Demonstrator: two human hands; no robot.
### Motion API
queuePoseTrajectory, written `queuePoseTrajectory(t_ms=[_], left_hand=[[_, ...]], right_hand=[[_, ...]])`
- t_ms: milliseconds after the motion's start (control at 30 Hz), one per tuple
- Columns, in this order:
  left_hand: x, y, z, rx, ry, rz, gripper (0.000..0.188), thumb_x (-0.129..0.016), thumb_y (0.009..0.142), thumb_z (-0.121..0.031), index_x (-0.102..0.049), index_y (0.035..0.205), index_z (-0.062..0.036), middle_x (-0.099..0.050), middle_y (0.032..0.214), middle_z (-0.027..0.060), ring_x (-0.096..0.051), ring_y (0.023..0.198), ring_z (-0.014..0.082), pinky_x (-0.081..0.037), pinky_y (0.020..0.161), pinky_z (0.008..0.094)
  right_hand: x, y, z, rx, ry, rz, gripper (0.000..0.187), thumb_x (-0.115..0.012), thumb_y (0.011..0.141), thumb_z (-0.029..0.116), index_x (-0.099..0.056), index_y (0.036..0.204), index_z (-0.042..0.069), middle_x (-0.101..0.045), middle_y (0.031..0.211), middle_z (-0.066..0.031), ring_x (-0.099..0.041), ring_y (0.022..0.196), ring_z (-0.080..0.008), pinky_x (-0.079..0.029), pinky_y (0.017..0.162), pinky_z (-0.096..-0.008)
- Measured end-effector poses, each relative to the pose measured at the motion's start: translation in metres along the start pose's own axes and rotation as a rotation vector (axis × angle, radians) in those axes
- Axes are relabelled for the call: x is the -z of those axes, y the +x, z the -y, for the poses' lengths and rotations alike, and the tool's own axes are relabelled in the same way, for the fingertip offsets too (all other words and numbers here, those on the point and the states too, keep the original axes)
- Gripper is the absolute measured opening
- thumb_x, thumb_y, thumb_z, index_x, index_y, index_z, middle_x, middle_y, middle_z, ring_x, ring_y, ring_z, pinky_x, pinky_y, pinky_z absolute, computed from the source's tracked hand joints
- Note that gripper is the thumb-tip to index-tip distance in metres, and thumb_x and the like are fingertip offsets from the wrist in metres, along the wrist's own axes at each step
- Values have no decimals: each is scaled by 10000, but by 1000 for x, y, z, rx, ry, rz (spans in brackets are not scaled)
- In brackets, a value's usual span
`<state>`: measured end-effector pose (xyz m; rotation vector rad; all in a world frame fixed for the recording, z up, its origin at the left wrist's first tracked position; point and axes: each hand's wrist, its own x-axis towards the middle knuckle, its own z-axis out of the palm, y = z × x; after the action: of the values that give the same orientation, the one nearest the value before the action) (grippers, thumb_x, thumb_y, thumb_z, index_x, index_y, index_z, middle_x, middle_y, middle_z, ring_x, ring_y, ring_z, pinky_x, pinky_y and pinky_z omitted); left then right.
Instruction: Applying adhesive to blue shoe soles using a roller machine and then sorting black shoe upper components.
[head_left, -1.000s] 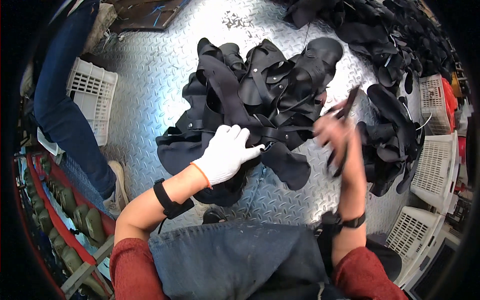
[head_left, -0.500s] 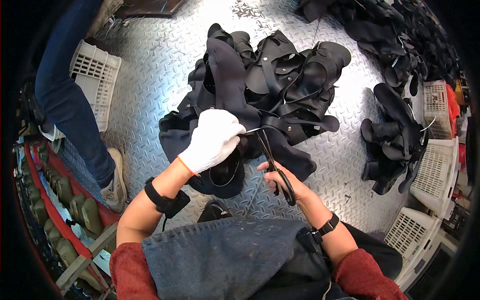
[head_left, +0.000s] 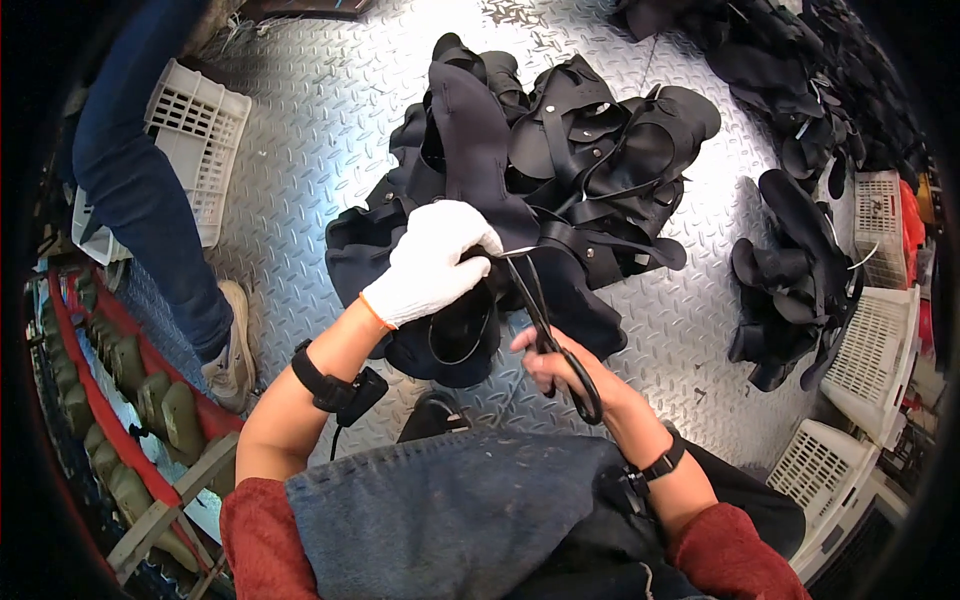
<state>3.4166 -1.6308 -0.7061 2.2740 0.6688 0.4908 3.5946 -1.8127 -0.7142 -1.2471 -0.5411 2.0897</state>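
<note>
Trimming step, judged: black scissors [head_left: 553,335] in bare right hand [head_left: 560,368], fingers closed through the handle loops, blades parted and pointing up at a pale thread or tag by the gloved fingertips. White-gloved left hand [head_left: 432,262] clenched on a black leather upper [head_left: 455,330], lifted off the heap of black leather pieces [head_left: 580,150] on the checker-plate floor [head_left: 330,130]. Second heap [head_left: 795,280] to the right; white plastic crates [head_left: 190,130] around; another person's leg in blue jeans [head_left: 140,190] at left. Next move, judged: blades closed exactly on the thread, clear of glove and leather.

No packages, labels, signs or screens — none visible.
</note>
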Motion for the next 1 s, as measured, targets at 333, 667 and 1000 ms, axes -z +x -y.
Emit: queuePoseTrajectory(t_ms=[333, 667, 1000], left_hand=[[3, -2, 1, -25, -7, -21, 127, -640, 660, -59, -616, 785, -60, -582, 773, 87, -561, 804, 280, -431, 776, 372], [4, -3, 1, -16, -23, -20, 130, -633, 662, -55, -613, 791, -54, -585, 781, 89, -560, 815, 277, -427, 785, 371], [-11, -9, -8, -100, 103, -66, 473, -698, 694, -69, -530, 1135, -38, -578, 1070, 159, -561, 997, 350, -435, 895, 404]], right_hand=[[12, 9, 0, -12, 114, 4, 343, -570, 835, 150, -481, 1142, 24, -425, 727, 31, -383, 631, -52, -351, 579, -206], [8, 3, 5, -27, 47, -34, 323, -560, 850, 182, -507, 1128, 27, -400, 711, 37, -371, 620, -56, -331, 570, -213], [7, 30, 40, 502, -257, -243, 226, -639, 772, 112, -566, 979, 55, -425, 760, 59, -387, 674, -35, -321, 607, -200]])
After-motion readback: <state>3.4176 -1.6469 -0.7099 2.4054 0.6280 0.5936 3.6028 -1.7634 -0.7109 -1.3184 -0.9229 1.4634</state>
